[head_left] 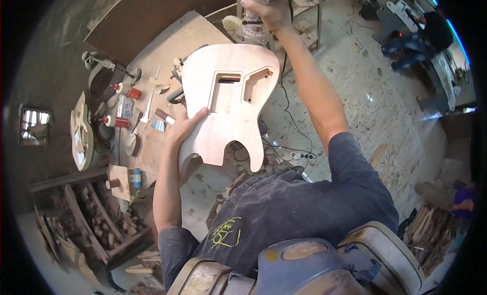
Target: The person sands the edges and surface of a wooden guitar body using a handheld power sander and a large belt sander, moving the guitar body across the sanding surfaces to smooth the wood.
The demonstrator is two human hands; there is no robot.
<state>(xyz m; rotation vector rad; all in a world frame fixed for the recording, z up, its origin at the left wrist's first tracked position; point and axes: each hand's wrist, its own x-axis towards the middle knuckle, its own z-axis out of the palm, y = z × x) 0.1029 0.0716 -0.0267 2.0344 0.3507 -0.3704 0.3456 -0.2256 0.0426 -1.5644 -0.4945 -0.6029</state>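
Note:
A pale wooden electric guitar body (223, 122) with two horns pointing toward me is held up in front of me, over the workbench's near edge. Routed recesses show in its upward face. My left hand (188, 125) grips its left edge, with the thumb side on top and the other fingers hidden underneath. Beyond the body's far end, my right hand (274, 13) is closed around a trim router (253, 28) with a see-through base. The view's upper edge cuts off part of the router.
Red-and-white glue bottles (127, 91) and small tools lie on the workbench (190, 31). Another guitar body (81, 135) leans at the left. Black cords (286, 99) trail over the dusty floor (365, 107). Scrap wood (101, 214) fills a rack lower left. A person (426, 39) sits far right.

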